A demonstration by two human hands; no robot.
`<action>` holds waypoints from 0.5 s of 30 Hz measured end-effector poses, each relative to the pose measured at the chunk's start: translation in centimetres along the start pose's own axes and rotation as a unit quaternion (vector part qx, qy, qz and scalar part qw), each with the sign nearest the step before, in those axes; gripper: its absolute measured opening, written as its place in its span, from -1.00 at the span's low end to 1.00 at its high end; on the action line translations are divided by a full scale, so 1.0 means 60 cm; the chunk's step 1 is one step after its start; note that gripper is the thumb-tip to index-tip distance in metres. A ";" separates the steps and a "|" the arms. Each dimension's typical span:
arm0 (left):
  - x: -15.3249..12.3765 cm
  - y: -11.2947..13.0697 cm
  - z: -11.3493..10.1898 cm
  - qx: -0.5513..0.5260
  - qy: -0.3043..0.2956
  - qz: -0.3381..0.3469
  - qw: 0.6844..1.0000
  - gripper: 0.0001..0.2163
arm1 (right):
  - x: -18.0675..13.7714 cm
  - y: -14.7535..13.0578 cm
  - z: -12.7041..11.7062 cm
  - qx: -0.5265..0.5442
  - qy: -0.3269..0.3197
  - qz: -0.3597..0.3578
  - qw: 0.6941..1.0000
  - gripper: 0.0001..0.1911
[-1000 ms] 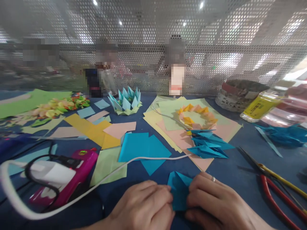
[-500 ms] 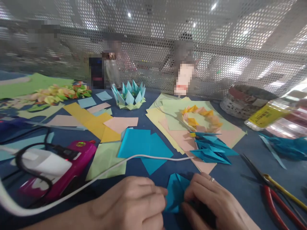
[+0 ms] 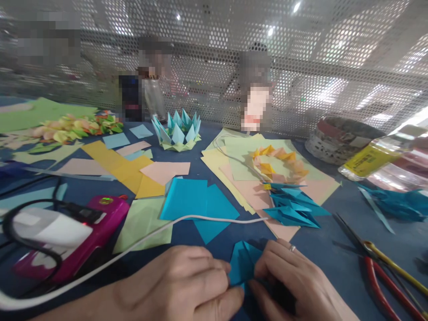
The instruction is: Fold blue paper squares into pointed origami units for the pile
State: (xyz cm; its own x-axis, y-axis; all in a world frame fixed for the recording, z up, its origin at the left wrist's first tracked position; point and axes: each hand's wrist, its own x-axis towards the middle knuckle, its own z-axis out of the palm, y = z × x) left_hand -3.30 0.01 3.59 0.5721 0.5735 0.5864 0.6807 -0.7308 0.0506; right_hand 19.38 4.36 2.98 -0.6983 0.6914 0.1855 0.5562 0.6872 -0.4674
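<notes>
A partly folded piece of blue origami paper (image 3: 241,263) lies on the dark blue table at the bottom middle. My left hand (image 3: 195,281) presses its left edge, fingers curled, with the thumb at the lower edge. My right hand (image 3: 292,278), a ring on one finger, pinches the right side of the same piece. Its lower part is hidden by my fingers. Just beyond lie flat blue sheets (image 3: 187,198), and a cluster of folded blue pieces (image 3: 296,206) sits to the right of them.
A white cable (image 3: 150,238) crosses in front of me. Scissors (image 3: 371,254) lie at the right, a magenta power strip (image 3: 96,232) at the left. Farther back are a light blue paper crown (image 3: 179,133), an orange paper ring (image 3: 282,162), a bottle (image 3: 364,160) and a mesh panel (image 3: 207,71).
My left thumb has come forward over the lower edge of the blue paper, and that edge looks folded up a little. The whole view has shifted slightly.
</notes>
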 end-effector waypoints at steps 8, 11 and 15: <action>-0.010 0.008 0.028 -0.063 -0.003 -0.001 0.998 -0.70 | 0.002 -0.004 -0.001 -0.038 0.004 -0.005 0.999 -0.79; -0.010 0.011 0.030 -0.071 -0.005 -0.015 0.997 -0.72 | 0.000 -0.007 -0.003 -0.038 0.003 0.000 0.999 -0.79; -0.014 0.009 0.032 -0.092 -0.018 -0.029 0.995 -0.75 | -0.003 -0.008 -0.003 -0.056 0.046 0.029 0.997 -0.84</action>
State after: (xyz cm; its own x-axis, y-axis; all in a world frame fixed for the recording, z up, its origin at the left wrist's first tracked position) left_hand -2.52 -0.17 1.55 0.5526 0.6268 0.5493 0.6190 -0.7500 0.2332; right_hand 19.31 3.93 3.31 -0.6225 0.7443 0.2421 0.6447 0.6630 -0.3805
